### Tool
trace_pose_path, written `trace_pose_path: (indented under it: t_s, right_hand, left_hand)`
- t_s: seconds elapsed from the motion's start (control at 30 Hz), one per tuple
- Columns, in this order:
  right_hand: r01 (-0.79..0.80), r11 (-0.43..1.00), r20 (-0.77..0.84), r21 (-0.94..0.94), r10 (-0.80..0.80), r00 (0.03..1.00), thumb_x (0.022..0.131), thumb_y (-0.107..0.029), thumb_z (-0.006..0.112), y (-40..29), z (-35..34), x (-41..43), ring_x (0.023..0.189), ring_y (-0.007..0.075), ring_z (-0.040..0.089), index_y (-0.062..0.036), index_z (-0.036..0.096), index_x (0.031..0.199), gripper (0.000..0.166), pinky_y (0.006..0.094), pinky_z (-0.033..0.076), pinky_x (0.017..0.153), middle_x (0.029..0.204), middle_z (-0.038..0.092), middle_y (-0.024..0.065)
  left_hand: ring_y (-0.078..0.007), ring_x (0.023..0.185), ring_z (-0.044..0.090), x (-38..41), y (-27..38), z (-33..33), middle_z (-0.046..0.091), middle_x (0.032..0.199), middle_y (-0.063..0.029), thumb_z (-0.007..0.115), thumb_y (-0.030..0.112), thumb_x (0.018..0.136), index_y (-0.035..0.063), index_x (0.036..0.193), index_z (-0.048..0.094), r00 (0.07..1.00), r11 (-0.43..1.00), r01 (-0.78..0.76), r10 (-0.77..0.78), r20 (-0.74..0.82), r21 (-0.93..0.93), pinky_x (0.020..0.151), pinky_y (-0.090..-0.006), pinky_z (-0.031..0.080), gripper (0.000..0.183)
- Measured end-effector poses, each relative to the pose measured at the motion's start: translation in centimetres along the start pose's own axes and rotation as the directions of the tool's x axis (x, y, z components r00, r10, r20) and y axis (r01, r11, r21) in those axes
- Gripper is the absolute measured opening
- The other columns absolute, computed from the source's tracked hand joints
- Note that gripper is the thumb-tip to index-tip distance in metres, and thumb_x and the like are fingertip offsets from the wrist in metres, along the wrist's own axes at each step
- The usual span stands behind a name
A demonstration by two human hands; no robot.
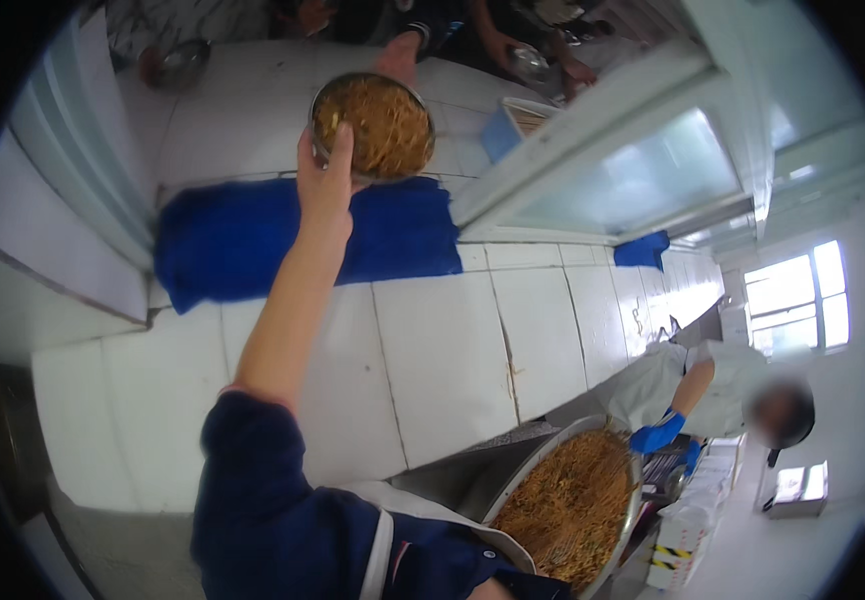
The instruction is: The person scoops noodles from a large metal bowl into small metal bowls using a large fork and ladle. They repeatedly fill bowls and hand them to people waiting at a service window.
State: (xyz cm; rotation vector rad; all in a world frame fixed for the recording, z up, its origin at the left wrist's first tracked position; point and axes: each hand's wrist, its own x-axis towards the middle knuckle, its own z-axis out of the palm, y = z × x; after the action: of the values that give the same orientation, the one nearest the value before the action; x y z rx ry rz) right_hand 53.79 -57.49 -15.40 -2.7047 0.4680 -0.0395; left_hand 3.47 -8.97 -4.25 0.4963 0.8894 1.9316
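Note:
My left hand (331,169) is stretched forward through a serving opening. It grips the near left side of a round metal bowl (426,154) filled with brown noodles (387,124), thumb over the rim. Another person's hand (400,58) reaches in from beyond, at the bowl's far edge; whether it touches the bowl is hidden. Below the bowl, a blue cloth (252,240) lies across the sill. My right hand is out of view; only a patch of skin shows at the bottom edge. Close to my body on the right is a large metal basin (635,510) of noodles (567,510).
A white tiled counter (440,345) runs to the right under a sliding window frame (612,180). A co-worker (717,390) with blue gloves stands beyond the basin. Across the opening are a blue box (498,136) and people holding metal bowls (528,61). A wall (57,225) bounds the left.

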Motion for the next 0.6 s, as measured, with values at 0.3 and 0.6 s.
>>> trace_pose_path:
  t_s: [0.3,0.6]
  right_hand:
    - [0.52,0.749,0.247,-0.412,-0.457,0.854,0.09,-0.014,0.045,-6.3,0.2,-5.6,0.052,0.019,0.035,-0.0049,0.053,0.075,0.019,0.0334,0.032,0.05,0.063,0.045,0.0061]
    - [0.568,0.597,0.314,-0.567,-0.48,0.819,0.089,-0.014,0.045,-7.7,0.5,-7.8,0.058,0.021,0.041,-0.0043,0.054,0.079,0.017,0.0339,0.036,0.053,0.069,0.049,0.0083]
  left_hand:
    - [-0.0295,0.105,0.052,10.7,-3.6,0.2,0.044,0.118,-0.0186,0.059,0.042,0.081,0.0034,0.127,0.026,0.993,0.985,0.046,-0.062,-0.096,-0.167,0.074,-0.0404,0.053,0.068]
    - [-0.0348,0.118,0.039,15.0,-5.0,2.7,0.031,0.13,-0.0216,0.064,0.043,0.076,0.0052,0.136,0.009,0.972,0.958,0.202,-0.221,-0.079,-0.201,0.082,-0.0443,0.049,0.089]
